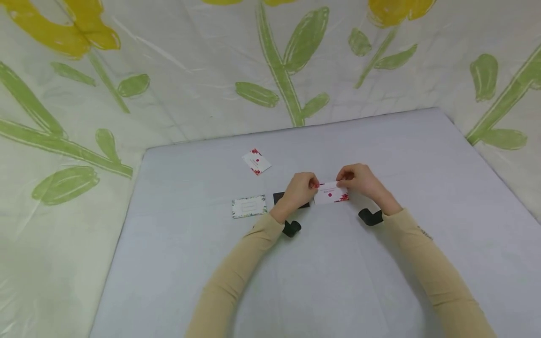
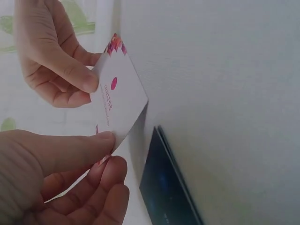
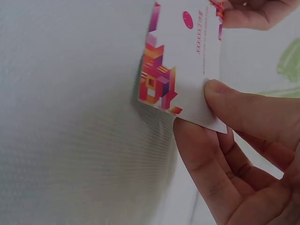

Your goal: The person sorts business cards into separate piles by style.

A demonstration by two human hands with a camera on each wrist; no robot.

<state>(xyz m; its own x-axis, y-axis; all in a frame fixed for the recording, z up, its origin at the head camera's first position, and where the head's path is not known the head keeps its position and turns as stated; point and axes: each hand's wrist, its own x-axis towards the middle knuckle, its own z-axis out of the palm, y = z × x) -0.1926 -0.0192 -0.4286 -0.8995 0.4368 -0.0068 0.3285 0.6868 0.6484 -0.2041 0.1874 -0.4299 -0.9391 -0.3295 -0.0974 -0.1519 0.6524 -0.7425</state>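
Note:
Both hands hold one white business card (image 1: 328, 194) with red and pink patterned corners and a red dot. My left hand (image 1: 299, 190) pinches its left end between thumb and fingers. At the upper right edge, my right hand (image 1: 360, 180) pinches it the same way. In the right wrist view the card (image 3: 187, 61) tilts up from the table, its lower edge near the cloth. A dark card stack (image 1: 279, 197) lies partly hidden under the left hand; the left wrist view shows this dark stack (image 2: 164, 183) beside the held card.
A white card with a leafy border (image 1: 249, 206) lies left of the dark stack. Farther back sits another red-cornered white card (image 1: 257, 162). The table (image 1: 190, 263) has a pale cloth and meets a flower-printed curtain (image 1: 190, 84). Black wrist-camera mounts (image 1: 291, 228) hang by both wrists.

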